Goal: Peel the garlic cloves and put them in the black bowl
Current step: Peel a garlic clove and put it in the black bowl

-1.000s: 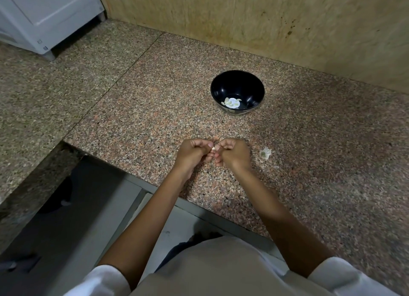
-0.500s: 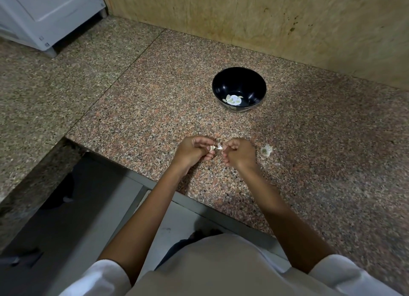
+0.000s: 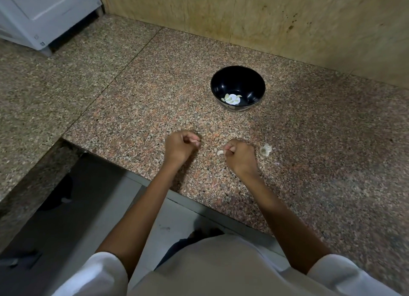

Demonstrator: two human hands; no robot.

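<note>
We see the right hand [image 3: 240,156] over the desk [image 3: 143,118], fingers curled, pinching a pale garlic clove [image 3: 220,152] that pokes out on the side facing the left hand [image 3: 180,146]. The left hand is curled as well and sits apart from the right. We cannot tell whether its fingertips hold anything. Just to the right of the right hand lies a scrap of garlic skin [image 3: 265,150]. Beyond both hands stands the black bowl [image 3: 221,85], with peeled cloves [image 3: 232,99] at its bottom.

Single head-worn wide-angle view, facing forward-down over countertop [image 3: 132,123]; left hand [image 3: 180,145], right hand [image 3: 240,157] near, wall [image 3: 287,23] beyond.
</note>
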